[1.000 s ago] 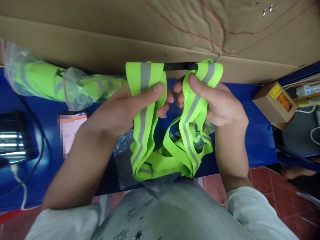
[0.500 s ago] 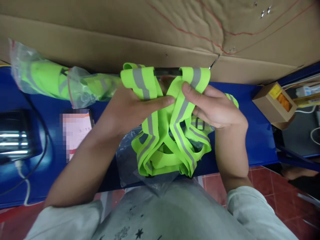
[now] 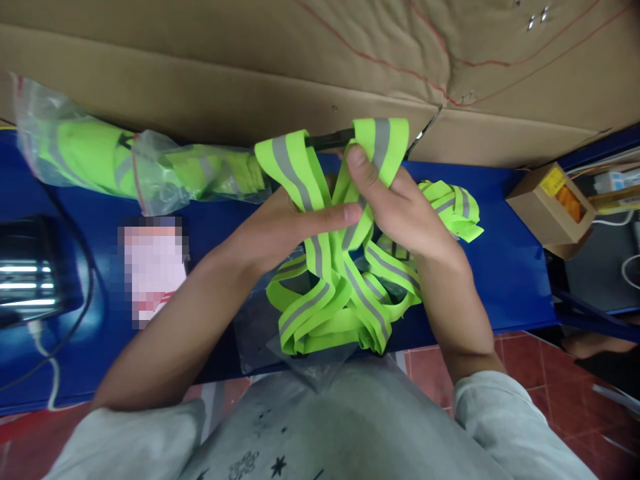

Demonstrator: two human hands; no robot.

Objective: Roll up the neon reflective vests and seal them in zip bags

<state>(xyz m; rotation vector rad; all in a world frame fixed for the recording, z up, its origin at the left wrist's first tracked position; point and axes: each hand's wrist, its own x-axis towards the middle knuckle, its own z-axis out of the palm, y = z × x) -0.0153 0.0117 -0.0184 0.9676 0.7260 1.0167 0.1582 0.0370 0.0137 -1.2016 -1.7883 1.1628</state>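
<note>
A neon yellow-green reflective vest [image 3: 320, 303] of elastic straps with grey stripes is held up over the bench edge. My left hand [image 3: 300, 217] is closed on its left strap, the thumb lying across the crossing straps. My right hand [image 3: 387, 193] grips the right strap, its thumb pressed on the band near the top. A black piece [image 3: 330, 139] joins the two strap loops above my hands. The lower straps hang in loose loops close to my body. Beneath them lies a clear plastic bag [image 3: 257, 333].
Bagged vests [image 3: 90, 157] lie along the back left, against a cardboard sheet [image 3: 200, 73]. Another folded vest [image 3: 457, 207] rests on the blue bench [image 3: 515, 267] to the right. A cardboard box [image 3: 550, 207] stands at the right end; a black device [image 3: 30, 273] with cables sits at left.
Both hands have come closer together, drawing the straps into a tighter crossing. The right strap top has shifted left and up, and the folded vest at right shows more.
</note>
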